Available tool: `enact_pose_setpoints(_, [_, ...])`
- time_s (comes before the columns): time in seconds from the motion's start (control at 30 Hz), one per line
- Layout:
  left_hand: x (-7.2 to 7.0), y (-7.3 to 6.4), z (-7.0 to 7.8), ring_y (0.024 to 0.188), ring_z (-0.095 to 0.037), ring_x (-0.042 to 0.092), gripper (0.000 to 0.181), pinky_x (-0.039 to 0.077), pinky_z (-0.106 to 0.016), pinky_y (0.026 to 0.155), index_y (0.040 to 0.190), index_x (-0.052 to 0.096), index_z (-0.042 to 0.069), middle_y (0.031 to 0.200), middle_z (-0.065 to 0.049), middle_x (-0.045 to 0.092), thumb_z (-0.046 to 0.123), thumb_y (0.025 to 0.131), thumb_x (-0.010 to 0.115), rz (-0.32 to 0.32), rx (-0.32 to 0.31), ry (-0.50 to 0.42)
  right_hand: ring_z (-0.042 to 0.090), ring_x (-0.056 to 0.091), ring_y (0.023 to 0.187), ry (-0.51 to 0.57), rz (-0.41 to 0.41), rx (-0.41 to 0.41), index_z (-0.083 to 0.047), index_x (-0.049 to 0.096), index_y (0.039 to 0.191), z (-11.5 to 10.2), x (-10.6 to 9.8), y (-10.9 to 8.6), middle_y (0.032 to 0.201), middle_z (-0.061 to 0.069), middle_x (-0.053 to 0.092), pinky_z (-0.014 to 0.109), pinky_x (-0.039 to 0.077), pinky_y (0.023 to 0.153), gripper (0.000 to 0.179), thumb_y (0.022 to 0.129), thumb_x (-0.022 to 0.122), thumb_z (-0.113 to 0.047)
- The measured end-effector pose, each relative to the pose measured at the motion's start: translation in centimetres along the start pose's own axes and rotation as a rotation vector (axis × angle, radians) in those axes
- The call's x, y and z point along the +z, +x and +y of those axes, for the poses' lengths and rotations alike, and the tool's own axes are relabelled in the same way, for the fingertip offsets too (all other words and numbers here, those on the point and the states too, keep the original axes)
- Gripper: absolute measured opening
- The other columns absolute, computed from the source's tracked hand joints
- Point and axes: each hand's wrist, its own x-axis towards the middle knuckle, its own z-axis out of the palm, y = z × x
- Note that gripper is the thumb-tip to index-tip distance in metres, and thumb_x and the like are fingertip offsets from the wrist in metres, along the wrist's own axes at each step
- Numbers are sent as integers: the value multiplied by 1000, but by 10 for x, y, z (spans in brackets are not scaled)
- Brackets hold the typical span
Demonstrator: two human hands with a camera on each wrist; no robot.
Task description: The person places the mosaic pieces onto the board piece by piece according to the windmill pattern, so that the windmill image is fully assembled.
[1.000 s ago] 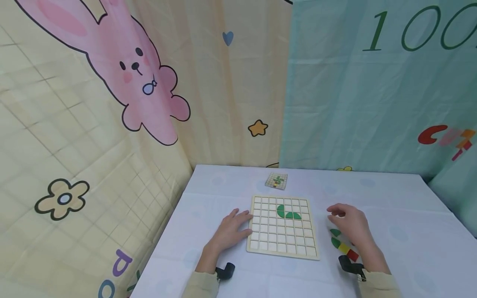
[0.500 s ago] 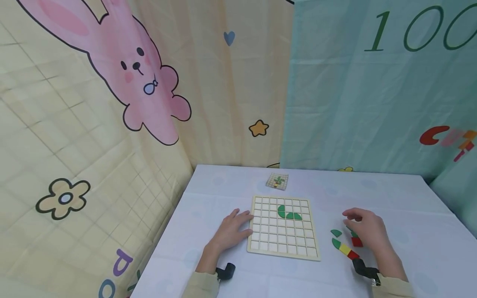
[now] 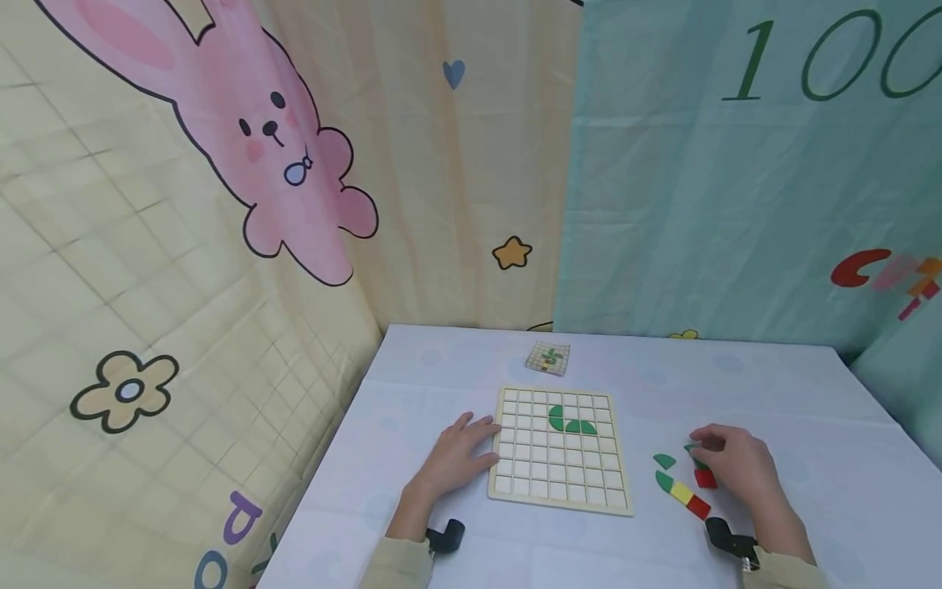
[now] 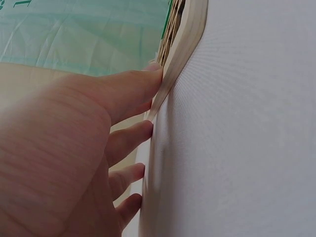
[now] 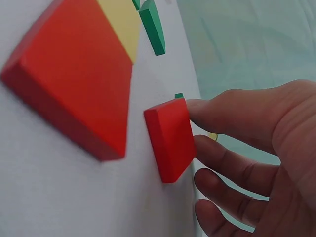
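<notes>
While the left hand (image 3: pixel 458 454) is resting loosely spread against the left edge of the grid board (image 3: pixel 559 491), the right hand (image 3: pixel 739 466) is bending its fingers at a partly hidden green piece (image 3: pixel 701 465), beside a red square (image 3: pixel 705 478) (whether it is pinching anything, cannot tell).

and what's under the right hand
At the fingertip edge of the right hand, a red square and a bit of green show, the green partly covered. Whether that green is one piece or more, and what lies beneath the palm, cannot be seen.
</notes>
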Motion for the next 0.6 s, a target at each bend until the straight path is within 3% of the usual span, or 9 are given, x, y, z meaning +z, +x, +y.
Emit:
enact_pose_setpoints(0.33, [0,2,0,150,-32,23,51,24,-57,118,145,56,23,155,2,45,40,98,64,11,3,-3,36,57,95,-23,9,-6,0,71,112,5,-2,5,103,19,68,53,52,77,31,86,79,-14])
enact_pose_setpoints(0.6, [1,0,-3,149,-33,25,50,27,-57,117,144,56,21,154,1,46,39,98,64,1,30,-2,35,56,93,11,-36,66,2,70,113,3,0,5,101,18,67,52,52,78,34,87,79,-17])
